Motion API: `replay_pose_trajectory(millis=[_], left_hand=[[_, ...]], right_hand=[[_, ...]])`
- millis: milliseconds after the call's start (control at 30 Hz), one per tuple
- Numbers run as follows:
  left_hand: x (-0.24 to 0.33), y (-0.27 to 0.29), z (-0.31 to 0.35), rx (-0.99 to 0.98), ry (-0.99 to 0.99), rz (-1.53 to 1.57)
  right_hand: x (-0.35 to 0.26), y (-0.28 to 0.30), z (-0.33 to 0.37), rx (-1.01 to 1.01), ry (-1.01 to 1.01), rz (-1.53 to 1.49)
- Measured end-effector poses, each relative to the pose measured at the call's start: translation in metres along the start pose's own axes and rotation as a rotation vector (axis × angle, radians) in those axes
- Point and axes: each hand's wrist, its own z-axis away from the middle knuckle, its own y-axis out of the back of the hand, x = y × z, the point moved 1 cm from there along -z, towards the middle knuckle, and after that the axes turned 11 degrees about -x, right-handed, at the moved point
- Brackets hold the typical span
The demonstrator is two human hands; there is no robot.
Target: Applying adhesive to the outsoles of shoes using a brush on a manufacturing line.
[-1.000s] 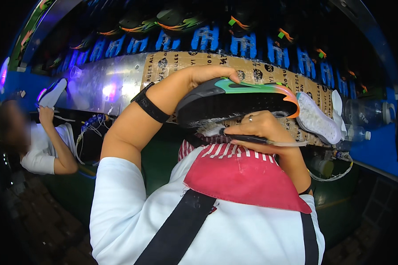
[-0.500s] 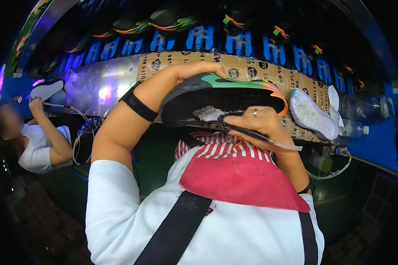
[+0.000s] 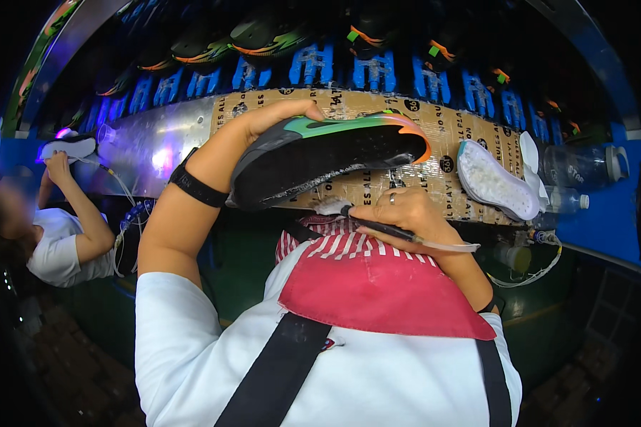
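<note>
My left hand (image 3: pixel 281 115) grips a shoe upper (image 3: pixel 327 162) along its far side. The upper is dark grey with green and orange trim. Its black underside faces me, with a wet-looking sheen along the near edge. A brush (image 3: pixel 386 230) is held in my right hand (image 3: pixel 409 215), its white bristles pointing left, just below the shoe and apart from it. From the end of the brush handle runs a thin pale tube (image 3: pixel 456 248). To the right of both hands lies a white shoe sole (image 3: pixel 497 181), its textured inner side up.
Printed cardboard (image 3: pixel 441 128) covers the bench. Clear bottles (image 3: pixel 584 165) stand at the right. Behind the bench, blue racks (image 3: pixel 374 69) sit below several dark shoes (image 3: pixel 263 37). At the left, a co-worker (image 3: pixel 68 235) holds a white sole (image 3: pixel 68 148).
The brush has come off the shoe's underside and moved toward me. The shoe has shifted left and tilted, its orange end higher. My right hand has dropped slightly left.
</note>
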Motion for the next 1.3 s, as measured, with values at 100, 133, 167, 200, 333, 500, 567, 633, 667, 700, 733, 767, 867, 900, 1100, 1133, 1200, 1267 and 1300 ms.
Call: replay_pose_trajectory(millis=[100,133,167,200,333,500,567,633,667,700,733,767,867,900,1100,1133,1200,1267,1300], left_hand=[[-0.004,0.001,0.002,0.012,0.014,0.091],[-0.004,-0.001,0.002,0.008,0.026,0.118],[-0.006,0.0,0.0,0.005,0.026,0.116],[-0.01,0.003,-0.002,-0.027,0.044,0.116],[-0.014,0.005,0.002,0.005,0.064,0.18],[-0.021,-0.001,0.002,0.031,0.011,0.328],[-0.027,-0.005,-0.002,0.119,-0.04,0.331],[-0.032,-0.006,-0.003,0.089,-0.061,0.333],[-0.035,-0.003,-0.003,0.079,-0.086,0.346],[-0.036,-0.003,-0.004,0.016,-0.111,0.371],[-0.037,-0.005,-0.004,0.008,-0.108,0.369],[-0.039,-0.01,0.0,-0.011,-0.112,0.431],[-0.046,-0.011,0.0,-0.047,-0.123,0.523],[-0.047,-0.013,-0.001,-0.087,-0.134,0.574],[-0.046,-0.029,-0.008,-0.028,-0.302,0.645],[-0.048,-0.029,-0.008,0.029,-0.362,0.66],[-0.062,-0.027,-0.012,0.025,-0.386,0.686],[-0.067,-0.045,-0.013,0.084,-0.627,0.895],[-0.073,-0.05,-0.014,0.034,-0.688,0.833]], right_hand=[[-0.002,0.004,-0.007,0.111,-0.069,-0.07],[-0.003,0.005,-0.01,0.191,-0.109,-0.067],[-0.003,0.005,-0.012,0.156,-0.107,-0.037],[-0.004,0.004,-0.014,0.158,-0.108,-0.032],[-0.004,0.001,-0.009,0.032,-0.002,-0.033],[0.001,0.004,-0.007,0.243,-0.392,-0.544],[0.007,0.007,-0.014,0.328,-0.514,-0.69],[0.026,0.005,-0.011,0.425,-0.504,-0.682],[0.031,0.007,-0.009,0.47,-0.481,-0.689],[0.039,0.007,-0.006,0.56,-0.485,-0.681],[0.045,0.01,-0.005,0.69,-0.475,-0.635],[0.055,0.015,-0.001,0.738,-0.525,-0.625],[0.062,0.021,0.002,0.775,-0.613,-0.601],[0.052,0.016,-0.005,0.754,-0.651,-0.545],[0.02,-0.009,-0.021,0.375,-0.243,-0.267],[0.02,-0.009,-0.022,0.363,-0.202,-0.323],[0.015,0.002,-0.02,0.442,-0.268,-0.41],[0.017,0.011,-0.014,0.592,-0.353,-0.492],[0.02,0.017,-0.008,0.63,-0.424,-0.551]])
